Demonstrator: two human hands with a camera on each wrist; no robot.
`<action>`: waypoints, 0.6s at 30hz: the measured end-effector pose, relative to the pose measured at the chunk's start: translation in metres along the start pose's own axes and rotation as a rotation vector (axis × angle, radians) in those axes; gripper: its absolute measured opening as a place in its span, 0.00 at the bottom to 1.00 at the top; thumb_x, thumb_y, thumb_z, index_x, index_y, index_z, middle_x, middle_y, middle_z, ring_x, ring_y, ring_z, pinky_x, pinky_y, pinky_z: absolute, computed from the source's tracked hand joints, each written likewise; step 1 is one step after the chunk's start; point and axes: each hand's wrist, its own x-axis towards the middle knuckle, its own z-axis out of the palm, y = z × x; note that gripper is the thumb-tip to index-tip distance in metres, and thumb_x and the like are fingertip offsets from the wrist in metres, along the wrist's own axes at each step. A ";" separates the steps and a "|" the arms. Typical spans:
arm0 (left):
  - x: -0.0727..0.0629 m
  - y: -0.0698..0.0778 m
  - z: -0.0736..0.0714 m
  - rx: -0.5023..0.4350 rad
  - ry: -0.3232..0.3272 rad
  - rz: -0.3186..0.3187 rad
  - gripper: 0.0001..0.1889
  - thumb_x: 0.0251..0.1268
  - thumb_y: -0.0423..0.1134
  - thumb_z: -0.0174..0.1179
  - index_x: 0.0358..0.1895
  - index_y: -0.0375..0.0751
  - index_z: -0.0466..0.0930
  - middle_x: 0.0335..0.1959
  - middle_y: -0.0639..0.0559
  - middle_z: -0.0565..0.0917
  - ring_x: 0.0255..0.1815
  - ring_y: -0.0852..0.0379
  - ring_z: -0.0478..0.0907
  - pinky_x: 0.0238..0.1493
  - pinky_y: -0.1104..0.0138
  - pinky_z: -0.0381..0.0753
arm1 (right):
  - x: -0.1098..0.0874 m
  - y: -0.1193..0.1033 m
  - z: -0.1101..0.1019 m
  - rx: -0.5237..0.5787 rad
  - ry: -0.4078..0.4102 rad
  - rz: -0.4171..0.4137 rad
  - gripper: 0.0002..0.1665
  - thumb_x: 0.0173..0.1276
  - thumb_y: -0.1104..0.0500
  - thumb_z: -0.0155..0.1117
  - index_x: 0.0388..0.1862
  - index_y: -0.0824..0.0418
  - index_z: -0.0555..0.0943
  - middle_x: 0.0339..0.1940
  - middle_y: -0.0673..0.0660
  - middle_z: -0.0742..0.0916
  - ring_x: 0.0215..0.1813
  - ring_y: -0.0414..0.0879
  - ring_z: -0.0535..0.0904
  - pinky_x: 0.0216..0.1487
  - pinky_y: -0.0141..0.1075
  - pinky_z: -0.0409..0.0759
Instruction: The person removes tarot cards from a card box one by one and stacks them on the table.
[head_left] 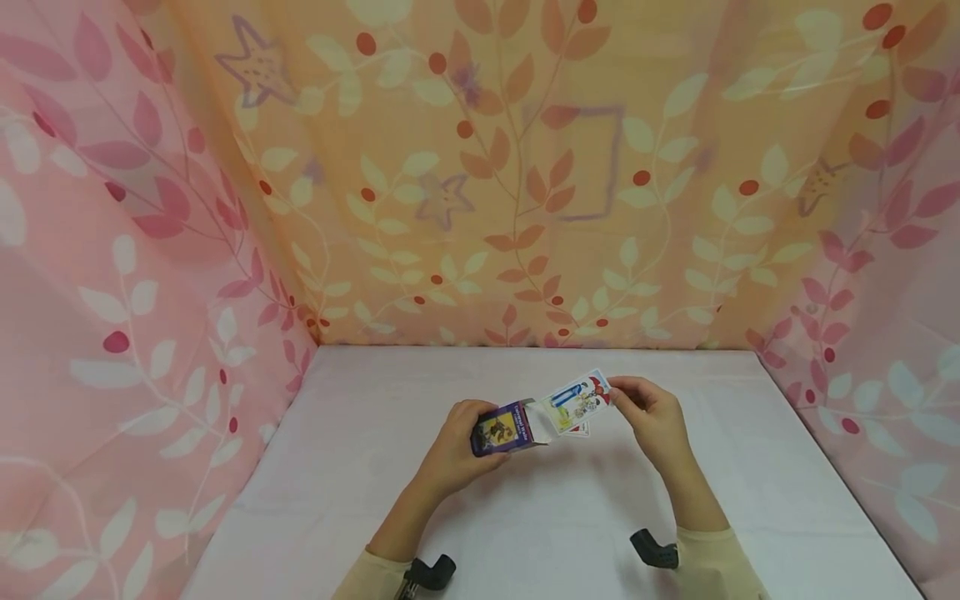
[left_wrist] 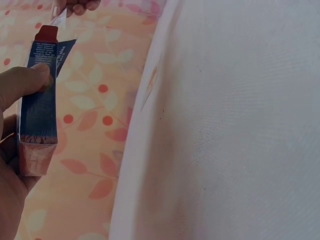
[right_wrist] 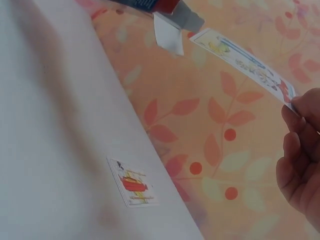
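Observation:
My left hand (head_left: 459, 446) grips a small dark blue card box (head_left: 501, 429) with a yellow picture on its front. The box is tilted, its flap end toward the right, and a white flap (right_wrist: 169, 35) sticks out. Between thumb and fingertips my right hand (head_left: 656, 417) pinches the corner of an illustrated card (head_left: 576, 402), held just past the box's opened end. On the table beneath lies another card (right_wrist: 134, 184) with a red picture, mostly covered by the held card in the head view. The left wrist view shows the box (left_wrist: 40, 100) from its narrow side, thumb pressed on it.
A white cloth covers the table (head_left: 330, 500). Behind it hangs an orange leaf-patterned curtain (head_left: 420, 250), with pink curtains (head_left: 90, 350) at both sides. A black camera mount (head_left: 654, 550) sits at the right wrist, and another mount (head_left: 433, 572) at the left.

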 end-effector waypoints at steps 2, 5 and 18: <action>0.000 0.000 0.000 -0.001 -0.001 -0.002 0.39 0.52 0.49 0.80 0.67 0.56 0.69 0.64 0.60 0.73 0.62 0.61 0.68 0.65 0.54 0.77 | 0.005 0.005 -0.002 -0.005 0.000 -0.014 0.14 0.75 0.57 0.65 0.53 0.64 0.86 0.42 0.60 0.90 0.39 0.38 0.79 0.38 0.25 0.79; 0.000 0.000 -0.001 0.004 0.000 -0.004 0.39 0.52 0.50 0.80 0.67 0.56 0.69 0.64 0.60 0.73 0.62 0.61 0.68 0.65 0.54 0.77 | 0.013 0.014 -0.004 -0.012 0.004 -0.039 0.14 0.75 0.54 0.66 0.52 0.60 0.87 0.41 0.58 0.90 0.39 0.38 0.80 0.39 0.25 0.79; 0.001 0.000 -0.001 0.000 0.003 0.010 0.38 0.52 0.50 0.80 0.66 0.55 0.70 0.62 0.60 0.73 0.61 0.61 0.69 0.64 0.55 0.77 | 0.038 0.025 -0.005 -0.037 -0.033 -0.101 0.14 0.75 0.53 0.66 0.53 0.59 0.87 0.40 0.57 0.89 0.38 0.42 0.78 0.36 0.26 0.78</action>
